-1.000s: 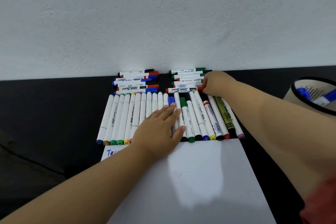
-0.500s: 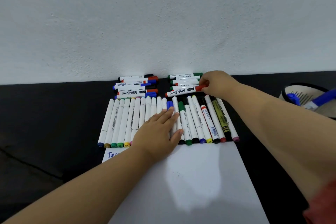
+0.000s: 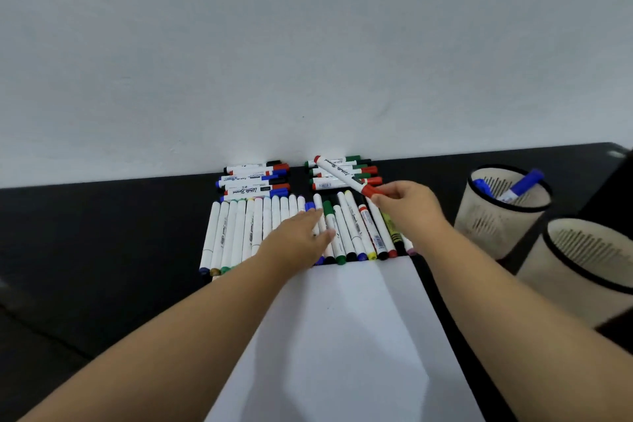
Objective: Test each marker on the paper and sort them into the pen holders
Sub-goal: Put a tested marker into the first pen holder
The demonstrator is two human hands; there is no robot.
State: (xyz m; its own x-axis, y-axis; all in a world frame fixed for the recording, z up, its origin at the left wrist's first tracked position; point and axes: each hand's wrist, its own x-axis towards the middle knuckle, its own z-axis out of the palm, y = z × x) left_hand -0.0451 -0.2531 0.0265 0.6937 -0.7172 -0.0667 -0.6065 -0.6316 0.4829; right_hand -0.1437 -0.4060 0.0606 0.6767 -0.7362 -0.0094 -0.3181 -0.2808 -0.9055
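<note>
A red-capped marker [image 3: 343, 177] is pinched by the right hand [image 3: 407, 207] above the surface's far edge, while the flat, empty left hand [image 3: 301, 233] steadies the row; uncapping over the paper [image 3: 359, 336] is probably needed next.

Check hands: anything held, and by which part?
Right hand pinches the red whiteboard marker at its red cap end. Left hand holds nothing, resting flat on the marker row.

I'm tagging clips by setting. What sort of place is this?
Probably a desk or worktable against a plain wall: rows of markers, a white paper sheet and mesh pen holders on a dark tabletop.
</note>
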